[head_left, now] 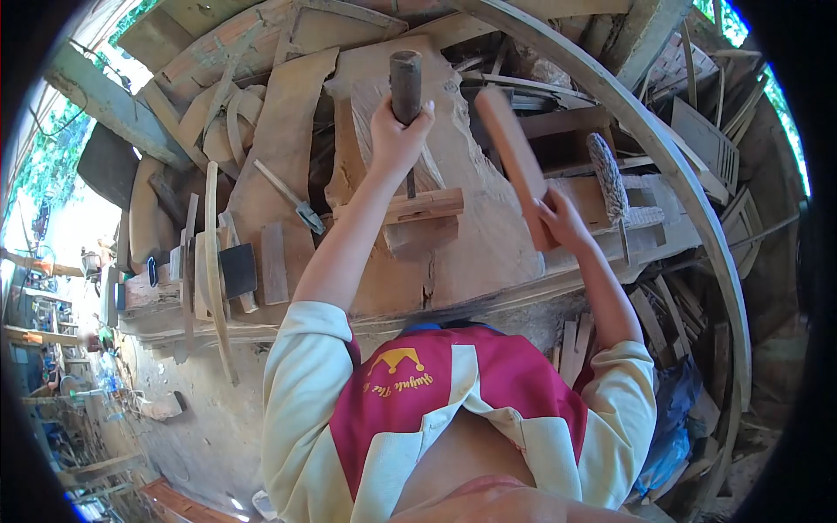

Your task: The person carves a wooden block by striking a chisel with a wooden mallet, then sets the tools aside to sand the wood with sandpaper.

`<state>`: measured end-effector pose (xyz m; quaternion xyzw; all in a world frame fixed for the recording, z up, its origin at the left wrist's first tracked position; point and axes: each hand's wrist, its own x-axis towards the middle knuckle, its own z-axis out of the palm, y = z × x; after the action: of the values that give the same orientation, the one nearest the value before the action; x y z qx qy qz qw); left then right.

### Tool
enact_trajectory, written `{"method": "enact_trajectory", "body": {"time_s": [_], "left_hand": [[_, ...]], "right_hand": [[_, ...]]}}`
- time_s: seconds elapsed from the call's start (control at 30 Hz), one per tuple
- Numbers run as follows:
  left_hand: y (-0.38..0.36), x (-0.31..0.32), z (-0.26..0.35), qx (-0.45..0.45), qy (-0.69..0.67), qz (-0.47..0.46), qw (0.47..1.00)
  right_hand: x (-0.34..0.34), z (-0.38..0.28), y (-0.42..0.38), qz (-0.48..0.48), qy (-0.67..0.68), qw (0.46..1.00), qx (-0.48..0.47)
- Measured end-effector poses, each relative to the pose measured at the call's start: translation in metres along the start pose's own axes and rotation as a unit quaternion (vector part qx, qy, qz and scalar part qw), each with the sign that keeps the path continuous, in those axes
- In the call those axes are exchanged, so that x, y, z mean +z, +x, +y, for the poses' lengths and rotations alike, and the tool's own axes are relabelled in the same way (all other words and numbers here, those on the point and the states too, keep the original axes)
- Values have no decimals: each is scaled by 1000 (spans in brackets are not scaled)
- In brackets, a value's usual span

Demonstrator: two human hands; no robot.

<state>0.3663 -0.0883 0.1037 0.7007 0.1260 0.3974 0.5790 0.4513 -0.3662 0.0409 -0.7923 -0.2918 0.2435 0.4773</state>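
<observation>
My left hand [399,139] is wrapped round the dark, thick handle of a chisel [405,83]. The chisel's narrow blade points down at a wooden strip [427,205], which lies over a wooden block [423,237] on the bench. In my right hand [562,222] is a flat wooden bat [514,152], gripped at its near end and raised at a slant. Its far end is slightly blurred. The bat is apart from the chisel, to its right.
The bench [488,261] is topped with a broad wooden slab. A clamp-like tool [292,199] lies left of my left arm, near a dark square block [237,270]. On the right are a bristled brush [608,179] and a long curved wooden piece [689,157].
</observation>
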Motion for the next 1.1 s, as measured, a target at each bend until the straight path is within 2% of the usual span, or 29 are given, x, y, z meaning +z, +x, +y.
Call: {"method": "enact_trajectory", "body": {"time_s": [0.03, 0.07, 0.13, 0.17, 0.2, 0.23, 0.3, 0.37, 0.4, 0.47, 0.5, 0.57, 0.6, 0.63, 0.7, 0.73, 0.77, 0.83, 0.87, 0.9, 0.97, 1.1], "left_hand": [[0, 1, -1, 2, -2, 4, 1000], [0, 1, -3, -1, 11, -6, 1000], [-2, 2, 1, -2, 22, -11, 1000], [-4, 3, 7, -5, 46, -8, 999], [-5, 4, 13, -8, 68, -6, 998], [-6, 4, 18, -4, 64, -2, 998], [-8, 4, 25, 29, 133, -6, 991], [-4, 4, 11, 5, 91, -7, 996], [-3, 3, 9, -21, 51, -8, 998], [-3, 2, 8, -29, 45, -9, 999], [-4, 1, 10, -38, 42, -16, 998], [-4, -4, 9, -36, 50, -16, 998], [-3, -5, 8, -29, 56, -15, 998], [-4, -4, -2, -27, 55, -19, 998], [-18, -4, -29, 62, 129, -61, 988], [-22, -6, -33, 62, 163, -60, 983], [-15, -6, -36, 70, 163, -61, 982], [-12, -10, -17, 22, 42, 8, 999], [-3, -16, -5, 13, 54, 19, 998], [9, -22, 7, 12, 54, 21, 998], [23, -32, 25, 32, 22, 16, 999], [16, -44, 37, 6, 60, 3, 998]], "right_hand": [[-4, -5, 4, 45, 48, 996, -68], [-9, -13, 10, 43, 45, 996, -71], [-20, -47, 18, 165, -116, 964, -171], [-28, -92, 11, 130, -68, 987, -67], [-41, -97, 20, 215, -293, 909, -205], [-55, -116, 27, 206, -325, 882, -270], [-74, -156, 29, 226, -377, 847, -299], [-78, -187, 35, 267, -334, 828, -363], [-77, -191, 38, 265, -335, 827, -366], [-76, -197, 44, 104, -477, 816, -310], [-76, -208, 44, 100, -477, 816, -311], [-82, -236, 39, 27, -576, 742, -341], [-96, -238, 50, 73, -563, 725, -390], [-98, -240, 52, 76, -564, 725, -387], [-96, -248, 53, 203, -429, 794, -379], [-86, -258, 40, 139, -509, 822, -214], [-86, -253, 40, 146, -508, 821, -215], [-79, -233, 42, 14, -595, 712, -373], [-76, -232, 39, 10, -571, 764, -301], [-76, -230, 39, 8, -571, 763, -302], [-80, -222, 39, 110, -456, 820, -328], [-75, -194, 38, 147, -384, 854, -320]]}}
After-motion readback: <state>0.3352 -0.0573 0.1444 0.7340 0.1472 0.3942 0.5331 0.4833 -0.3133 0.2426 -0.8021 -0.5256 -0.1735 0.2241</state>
